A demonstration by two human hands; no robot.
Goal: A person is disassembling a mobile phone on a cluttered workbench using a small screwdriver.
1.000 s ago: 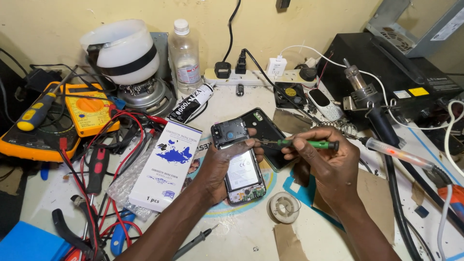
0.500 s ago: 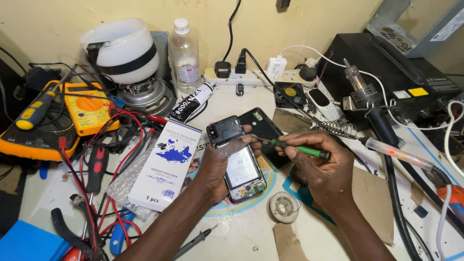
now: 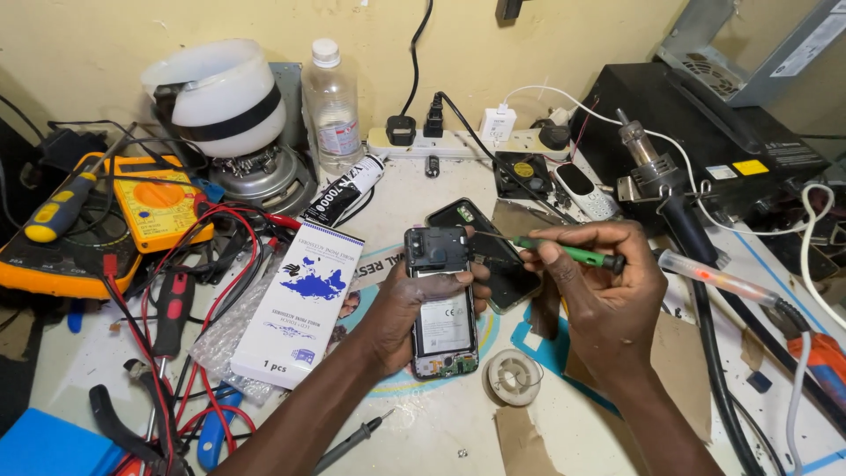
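The left hand is gripping an opened phone at the middle of the bench, fingers wrapped round its left edge and thumb pressing across the upper part, so the hand is clamped on the body. The phone is lying with its back cover off, battery and circuit board showing, the dark camera end pointing toward 12 o'clock.

The right hand is sitting at 3 o'clock from the phone, fingers pinched together on a green-handled screwdriver. The tool is lying nearly level, its thin shaft running toward 9 o'clock, and the tip is reaching the phone's upper right edge; whether it is touching a screw I cannot tell.

Just behind the phone, between the 2 hands, a dark back cover is resting flat on the bench. At 5 o'clock from the phone a small spool of solder wire is lying near the right wrist. At 9 o'clock a white and blue box is lying tilted, partly over a clear plastic bag.

Farther toward 10 o'clock a yellow multimeter is sitting among red test leads, with a yellow-handled screwdriver across it. At 11 o'clock a clear plastic bottle is standing upright beside a white lamp-like dome. At 1 o'clock a white power strip is lying along the wall, and at 2 o'clock a hot-air handpiece is resting near a black station.
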